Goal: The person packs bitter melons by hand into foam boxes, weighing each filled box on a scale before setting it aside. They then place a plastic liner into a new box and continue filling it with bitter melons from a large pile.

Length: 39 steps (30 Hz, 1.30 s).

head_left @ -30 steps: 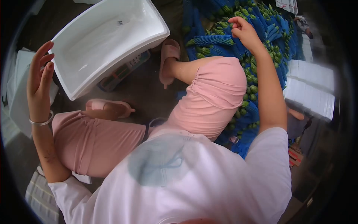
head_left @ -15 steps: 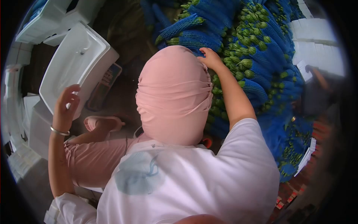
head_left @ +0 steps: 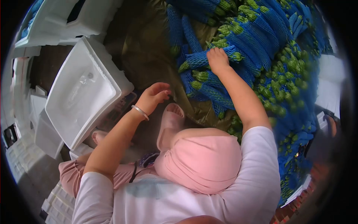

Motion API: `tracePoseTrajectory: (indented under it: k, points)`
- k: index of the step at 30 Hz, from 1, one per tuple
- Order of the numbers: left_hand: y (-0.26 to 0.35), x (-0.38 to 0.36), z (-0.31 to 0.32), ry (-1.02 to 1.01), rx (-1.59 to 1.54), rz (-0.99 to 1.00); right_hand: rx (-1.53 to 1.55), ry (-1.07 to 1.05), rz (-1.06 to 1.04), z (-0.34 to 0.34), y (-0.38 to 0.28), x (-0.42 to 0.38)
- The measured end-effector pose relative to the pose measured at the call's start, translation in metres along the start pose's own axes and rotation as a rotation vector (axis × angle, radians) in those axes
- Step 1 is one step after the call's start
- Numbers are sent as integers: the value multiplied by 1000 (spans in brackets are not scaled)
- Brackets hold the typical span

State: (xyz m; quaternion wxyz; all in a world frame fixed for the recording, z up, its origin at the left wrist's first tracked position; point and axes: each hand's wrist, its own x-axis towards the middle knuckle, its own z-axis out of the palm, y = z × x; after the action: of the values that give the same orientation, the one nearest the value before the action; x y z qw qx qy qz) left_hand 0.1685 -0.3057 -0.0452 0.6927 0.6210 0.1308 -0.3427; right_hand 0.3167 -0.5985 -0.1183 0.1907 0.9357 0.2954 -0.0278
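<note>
My right hand (head_left: 219, 59) is closed over a long green vegetable in a blue mesh sleeve (head_left: 197, 59), whose green ends stick out at both sides. It lies across others of its kind at the near edge of a large pile (head_left: 257, 41). My left hand (head_left: 154, 98), with a silver bangle (head_left: 140, 112) at the wrist, hangs in the air between the pile and a white foam box (head_left: 80, 93). Its fingers are loosely bent and apart, with nothing in them.
The foam box stands tilted at the left, its inside showing. More white foam boxes (head_left: 85, 18) are stacked behind it. A brownish sheet (head_left: 149, 48) lies beneath the pile's edge. My bent knee (head_left: 205, 160) and pink sandal (head_left: 170, 119) are close in front.
My right hand has closed on a mesh-sleeved vegetable. My left hand has moved right, away from the foam box. My raised knee sits lower in view, and the view has shifted.
</note>
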Motion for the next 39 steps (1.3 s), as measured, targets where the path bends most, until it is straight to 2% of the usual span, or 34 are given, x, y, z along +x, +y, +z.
tracePoseTrajectory:
  k: [2, 7, 10, 12, 13, 15, 16, 17, 18, 19, 20, 22, 23, 24, 25, 26, 27, 28, 31, 32, 34, 35, 36, 37, 38, 39]
  points:
    - [-3, 26, 6, -10, -20, -42, -125, -171, -79, 5, -1, 13]
    - [-11, 86, 35, -157, -222, -218, -70, -175, -142, -2, 5, 27]
    - [-16, 107, 53, -145, -325, -333, 4, -167, -176, -13, 4, 23]
    - [-12, 110, 64, -148, -287, -314, 318, -114, 46, -48, 8, 19]
    - [-4, 108, 72, -84, -357, -291, 316, -110, 46, -70, 11, 17]
    - [16, 108, 80, -12, -436, -266, 660, -176, 345, -107, 15, 15]
    - [31, 111, 82, 8, -555, 12, 656, -175, 339, -109, 15, 21]
    - [47, 113, 81, 27, -662, 292, 1175, -182, 291, -111, 13, 26]
    - [68, 112, 76, 184, -708, 304, 1696, -182, 225, -113, 11, 32]
    - [83, 107, 62, 200, -738, 292, 1985, -152, 251, -123, 12, 45]
    - [98, 97, 42, 223, -766, 283, 2034, 73, 355, -99, 8, 65]
    - [143, 52, 11, 253, -792, 325, 1102, 218, 565, -32, -1, 103]
    - [166, 19, -7, 280, -764, 333, 992, 46, 643, -8, -15, 119]
    - [186, -12, -20, 275, -699, 410, 878, -125, 711, 8, -33, 135]
    - [201, -39, -28, 407, -557, 525, 969, -300, 717, 14, -47, 149]
    - [203, -58, -45, 434, -446, 658, 986, -293, 701, 14, -58, 161]
    - [210, -91, -88, 317, -63, 629, 818, -316, 780, 11, -71, 170]
    - [215, -125, -126, 307, 164, 560, 646, -338, 852, 8, -83, 177]
    - [207, -209, -168, 634, 511, 298, 702, -335, 863, 7, -77, 182]
    - [205, -221, -172, 647, 520, 182, 721, -349, 861, 8, -73, 182]
    - [196, -241, -195, 600, 969, -52, 765, -343, 815, 17, -63, 181]
    - [193, -241, -201, 530, 1030, -252, 784, -326, 777, 28, -54, 180]
    - [181, -239, -208, 490, 1110, -253, 940, -275, 727, 27, -44, 175]
    - [164, -238, -223, 411, 1266, -168, 1076, -213, 680, 45, -30, 173]
    - [154, -233, -227, 399, 1294, -241, 1384, -194, 583, 31, -18, 164]
    - [144, -226, -231, 367, 1334, -266, 1471, -236, 534, 0, -13, 154]
